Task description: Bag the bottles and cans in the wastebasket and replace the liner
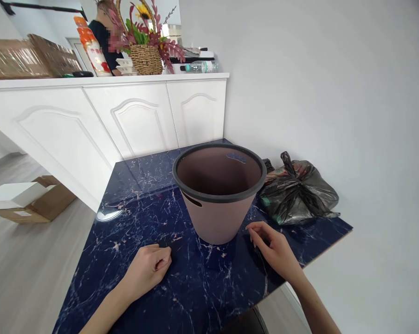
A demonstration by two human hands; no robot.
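A mauve waste bin point(216, 218) with a dark grey rim and cut-out handles stands upright on a glossy dark blue marbled table point(139, 218). Its inside is shadowed; no liner shows. My left hand point(150, 269) rests as a closed fist on the tabletop, left of the bin and nearer to me, apart from it. To the bin's lower right, my right hand point(272, 248) lies on its side, with fingers curled and fingertips drawn together near the bin's base. Nothing can be seen in either hand.
A knotted black plastic bag point(299, 192), filled, lies right of the bin by the wall. White cabinets point(136, 120) border the far edge, carrying a flower basket point(146, 59), bottles and cardboard boxes. An open carton point(31, 199) sits on the floor. A person point(105, 32) is behind the counter.
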